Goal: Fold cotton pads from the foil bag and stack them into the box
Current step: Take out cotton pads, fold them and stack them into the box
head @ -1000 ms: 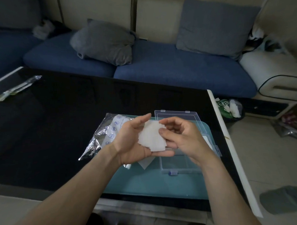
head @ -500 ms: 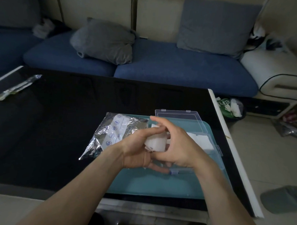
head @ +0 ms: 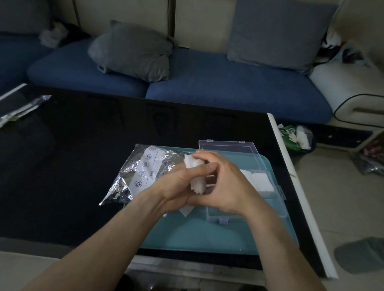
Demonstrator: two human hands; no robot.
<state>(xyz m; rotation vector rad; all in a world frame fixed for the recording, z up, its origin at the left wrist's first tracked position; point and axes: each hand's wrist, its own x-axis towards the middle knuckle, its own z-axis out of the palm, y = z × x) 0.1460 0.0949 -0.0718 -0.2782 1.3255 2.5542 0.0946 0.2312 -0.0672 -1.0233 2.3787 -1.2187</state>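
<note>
Both hands meet above the teal tray (head: 211,238) near the worktop's right edge. The left hand (head: 177,187) and right hand (head: 227,187) each pinch the folded cotton pad (head: 195,178), beside the foil bag (head: 142,173). A loosened pinch could let the fold spring open before reaching the box (head: 239,213).

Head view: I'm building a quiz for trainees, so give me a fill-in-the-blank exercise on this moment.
1. Both hands hold a white ____ between them.
2. The foil bag lies to the ____ of the box.
3. The box's clear lid is ____.
4. The box rests on a ____ tray.

Missing words: pad; left; open; teal
</note>
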